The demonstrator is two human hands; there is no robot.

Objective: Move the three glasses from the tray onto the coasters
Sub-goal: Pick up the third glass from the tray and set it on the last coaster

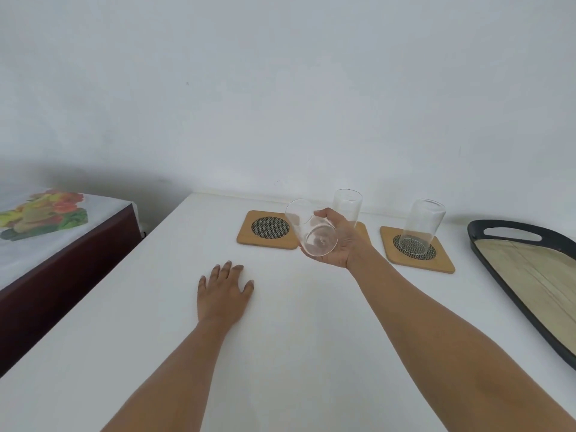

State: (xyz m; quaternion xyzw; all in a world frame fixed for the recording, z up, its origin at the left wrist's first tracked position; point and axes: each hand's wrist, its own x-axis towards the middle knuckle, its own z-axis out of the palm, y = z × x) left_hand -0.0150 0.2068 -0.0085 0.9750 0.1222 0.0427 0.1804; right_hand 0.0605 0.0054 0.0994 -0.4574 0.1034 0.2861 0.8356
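1. Far left, a side table point(46, 232) with a fruit-print cloth, well away from the action.
2. The left hand point(223, 289) lies flat and open on the white surface point(280, 353), holding nothing.
3. The left coaster point(268, 229) sits bare, the only free one.
4. Here's the last glass point(310, 227), tilted in the air, gripped by the right hand point(338, 241) just right of that coaster.
5. Behind the hand, a second glass point(347, 205) stands on the middle coaster point(362, 229), mostly hidden.
6. A third glass point(420, 226) stands on the right coaster point(419, 251).
7. The tray point(511, 229) at far right shows no glasses.
8. Risk: set down while tilted, the glass could land on its edge and tip; a loose swing back could knock the middle one.
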